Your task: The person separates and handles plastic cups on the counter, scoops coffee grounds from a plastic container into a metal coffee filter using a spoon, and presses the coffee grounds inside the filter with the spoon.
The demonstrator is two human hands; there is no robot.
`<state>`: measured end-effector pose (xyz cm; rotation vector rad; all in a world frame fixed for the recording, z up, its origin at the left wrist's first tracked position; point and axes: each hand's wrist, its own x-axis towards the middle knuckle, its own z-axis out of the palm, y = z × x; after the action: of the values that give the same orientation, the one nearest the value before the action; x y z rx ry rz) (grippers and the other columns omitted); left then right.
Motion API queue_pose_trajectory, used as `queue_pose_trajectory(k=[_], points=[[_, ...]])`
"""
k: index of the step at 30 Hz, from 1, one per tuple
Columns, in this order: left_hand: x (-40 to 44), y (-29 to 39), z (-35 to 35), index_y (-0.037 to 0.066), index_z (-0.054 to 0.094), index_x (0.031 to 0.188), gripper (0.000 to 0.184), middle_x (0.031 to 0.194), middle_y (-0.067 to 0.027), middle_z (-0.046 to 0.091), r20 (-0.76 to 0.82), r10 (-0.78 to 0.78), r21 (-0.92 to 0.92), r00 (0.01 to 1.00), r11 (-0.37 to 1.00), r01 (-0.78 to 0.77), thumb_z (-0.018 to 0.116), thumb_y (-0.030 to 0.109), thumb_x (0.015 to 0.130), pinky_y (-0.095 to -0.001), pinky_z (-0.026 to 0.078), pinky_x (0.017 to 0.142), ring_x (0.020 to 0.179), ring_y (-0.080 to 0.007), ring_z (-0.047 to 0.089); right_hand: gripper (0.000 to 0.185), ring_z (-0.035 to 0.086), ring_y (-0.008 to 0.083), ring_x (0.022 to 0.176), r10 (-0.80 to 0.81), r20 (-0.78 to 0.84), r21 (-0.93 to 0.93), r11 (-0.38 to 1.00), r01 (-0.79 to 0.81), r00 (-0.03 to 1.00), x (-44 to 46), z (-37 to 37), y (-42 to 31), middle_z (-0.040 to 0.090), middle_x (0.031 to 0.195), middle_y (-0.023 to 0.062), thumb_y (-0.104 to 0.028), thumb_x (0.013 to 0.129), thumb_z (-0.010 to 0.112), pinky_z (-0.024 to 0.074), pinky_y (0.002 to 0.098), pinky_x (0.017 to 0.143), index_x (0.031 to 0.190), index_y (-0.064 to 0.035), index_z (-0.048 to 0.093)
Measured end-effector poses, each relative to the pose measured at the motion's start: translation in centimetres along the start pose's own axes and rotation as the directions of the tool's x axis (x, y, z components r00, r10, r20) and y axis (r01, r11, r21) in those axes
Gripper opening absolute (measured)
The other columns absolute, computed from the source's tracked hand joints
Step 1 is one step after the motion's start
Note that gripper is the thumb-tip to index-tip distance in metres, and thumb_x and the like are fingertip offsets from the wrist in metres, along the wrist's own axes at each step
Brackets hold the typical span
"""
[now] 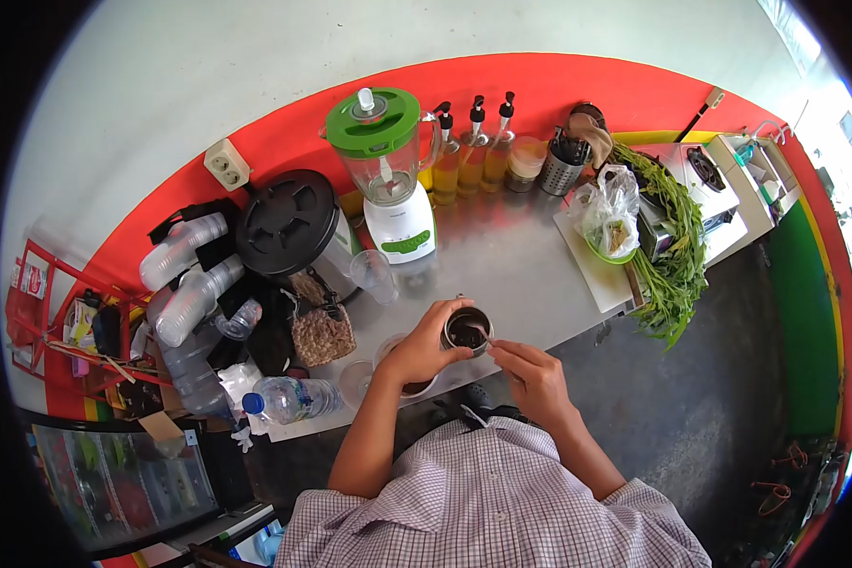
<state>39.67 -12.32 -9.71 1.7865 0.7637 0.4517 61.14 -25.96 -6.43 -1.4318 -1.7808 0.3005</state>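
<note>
Honestly, the left hand (427,346) was curled round a dark-filled cup (465,328) near the front edge of the surface (516,270), right hand (537,375) pinching a spoon (486,335) inside; one hard scrape could've tipped it.

Looks like the prep counter (506,260) of a small drinks shop or café, judging by the green-lidded blender (396,218), three pump bottles (471,161), nested plastic cups (197,301) and big black-lidded tub (284,225). Also has a stove (722,194) and leafy greens (674,260) at the right, a glass-fronted case (123,483) at lower left, and a wall (540,80) striped red, yellow and green.
</note>
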Motion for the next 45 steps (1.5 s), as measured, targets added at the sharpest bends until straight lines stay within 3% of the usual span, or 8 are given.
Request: queue_pose_trajectory(k=[16,20,24,34,40,42,43,45], points=[[-0.6,-1.1,0.5,0.012,0.041,0.167,0.089,0.172,-0.0133,0.042,-0.021,0.015,-0.066,1.0,0.998,-0.016,0.087,0.015,0.092,-0.0475,0.034,0.13,0.16,-0.0273,0.04,0.033,0.08,0.031,0.097,-0.064,0.101,0.019,0.998,0.062,0.993,-0.6,-0.3,-1.2,0.08,0.121,0.0114,0.007,0.081,0.075,0.0655,0.0403,0.081,0.112,-0.0037,0.079],[-1.5,-0.1,0.8,0.011,0.039,0.163,0.09,0.162,-0.0163,0.05,-0.047,-0.074,-0.002,0.996,0.997,0.074,0.09,0.022,0.089,-0.0485,0.036,0.127,0.151,-0.0354,0.046,0.033,0.08,0.0309,0.097,0.014,-0.003,-0.028,1.0,-0.014,1.0,-0.5,-0.4,-0.8,0.08,0.122,0.0119,0.008,0.082,0.075,0.0656,0.0397,0.08,0.112,-0.0035,0.08],[-1.1,0.4,1.3,0.011,0.034,0.16,0.097,0.155,-0.0186,0.054,-0.117,-0.135,0.098,0.984,0.984,0.147,0.092,0.034,0.086,-0.0508,0.037,0.124,0.143,-0.0429,0.046,0.029,0.08,0.0325,0.098,-0.006,0.042,0.016,1.0,0.006,0.999,-0.5,1.3,-1.2,0.08,0.119,0.0122,0.007,0.084,0.075,0.0654,0.0399,0.079,0.112,-0.0026,0.079],[-1.4,0.5,3.0,0.012,0.035,0.163,0.098,0.156,-0.0221,0.051,-0.084,-0.089,0.192,0.993,0.976,0.103,0.091,0.036,0.085,-0.0525,0.036,0.123,0.14,-0.0418,0.044,0.027,0.08,0.0312,0.091,0.001,-0.02,-0.064,0.998,-0.003,1.0,0.2,-0.5,-1.3,0.08,0.113,0.0124,0.004,0.084,0.078,0.0649,0.0396,0.077,0.111,-0.0013,0.078],[-0.7,-0.2,6.4,0.009,0.046,0.154,0.089,0.143,-0.0193,0.061,-0.388,-0.015,0.22,0.921,0.97,0.109,0.094,0.028,0.081,-0.0581,0.037,0.118,0.139,-0.0411,0.047,0.031,0.079,0.0304,0.089,-0.128,0.128,0.036,0.992,0.125,0.983,0.2,0.2,-1.3,0.078,0.11,0.0096,0.004,0.081,0.08,0.0645,0.0396,0.073,0.111,-0.0033,0.076],[-0.5,0.0,8.4,0.003,0.048,0.15,0.087,0.137,-0.0205,0.064,-0.641,0.106,0.339,0.76,0.928,0.156,0.094,0.022,0.078,-0.0565,0.042,0.114,0.135,-0.0422,0.053,0.031,0.079,0.0301,0.089,-0.152,0.129,0.072,0.987,0.144,0.98,0.6,-0.5,-0.7,0.078,0.109,0.0091,0.004,0.081,0.08,0.0645,0.0397,0.073,0.111,-0.0039,0.076],[-0.2,-0.2,9.4,0.003,0.048,0.15,0.087,0.137,-0.0205,0.064,-0.652,0.104,0.342,0.751,0.924,0.169,0.094,0.022,0.078,-0.0565,0.042,0.114,0.135,-0.0422,0.053,0.031,0.079,0.0298,0.09,-0.163,0.124,0.092,0.984,0.152,0.979,0.9,-1.0,-0.3,0.078,0.109,0.0086,0.004,0.08,0.079,0.0646,0.0397,0.073,0.11,-0.0044,0.076],[0.6,0.1,10.8,-0.001,0.048,0.147,0.086,0.136,-0.0228,0.063,-0.703,0.009,0.078,0.711,0.995,0.064,0.094,0.016,0.077,-0.0537,0.048,0.11,0.129,-0.0447,0.059,0.032,0.079,0.0299,0.09,-0.188,0.117,0.094,0.98,0.178,0.975,1.9,-2.2,1.0,0.078,0.109,0.0082,0.004,0.08,0.079,0.0646,0.0397,0.074,0.11,-0.0045,0.076]])
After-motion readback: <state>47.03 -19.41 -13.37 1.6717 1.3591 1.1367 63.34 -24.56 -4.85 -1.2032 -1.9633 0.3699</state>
